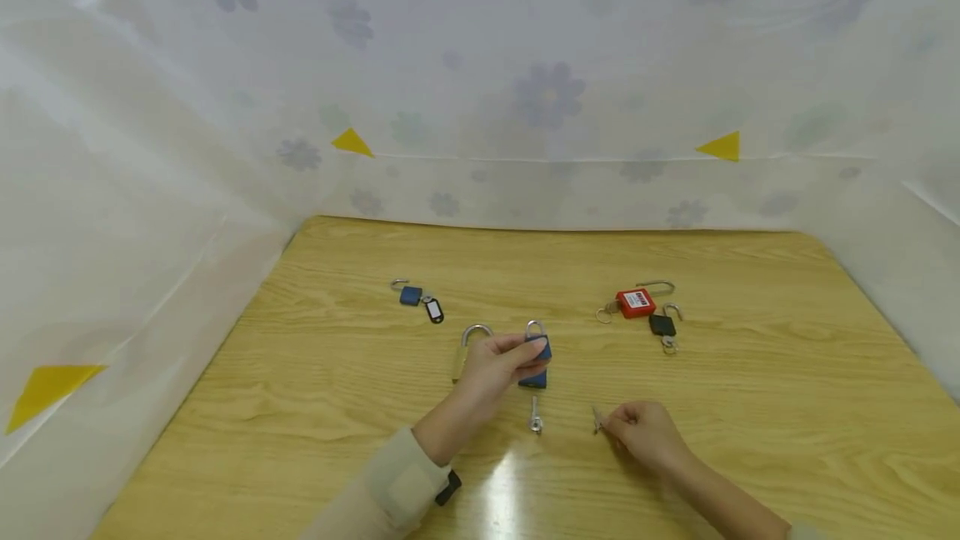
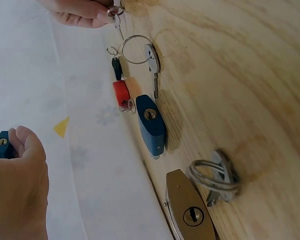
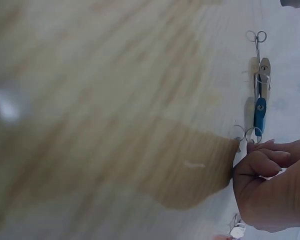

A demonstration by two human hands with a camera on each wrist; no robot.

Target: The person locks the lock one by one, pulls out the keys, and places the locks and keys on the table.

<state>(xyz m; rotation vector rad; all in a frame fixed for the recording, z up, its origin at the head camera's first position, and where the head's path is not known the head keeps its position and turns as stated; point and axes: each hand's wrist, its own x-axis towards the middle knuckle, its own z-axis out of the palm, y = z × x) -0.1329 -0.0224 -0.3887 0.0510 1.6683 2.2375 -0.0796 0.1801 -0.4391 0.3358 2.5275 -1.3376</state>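
Note:
My left hand [image 1: 489, 369] grips a small blue padlock [image 1: 542, 347] above the table, its shackle upward and its keyhole showing in the left wrist view. Below it a second blue padlock [image 2: 151, 125] stands on the wood. A larger brass padlock [image 2: 182, 205], partly hidden behind my left hand in the head view, stands to the left. A key with a ring [image 1: 536, 417] lies in front of the second blue padlock. Low over the table at the right, my right hand [image 1: 647, 436] pinches a small key [image 1: 597, 419] that has a ring.
At the back left lies an unlatched blue padlock [image 1: 410, 296] with a black key tag [image 1: 434, 310]. A red padlock [image 1: 636, 302] and a black padlock [image 1: 663, 325], both with raised shackles, lie back right. Beside the brass padlock are ringed keys [image 2: 222, 175]. Patterned sheeting [image 1: 480, 90] surrounds the table.

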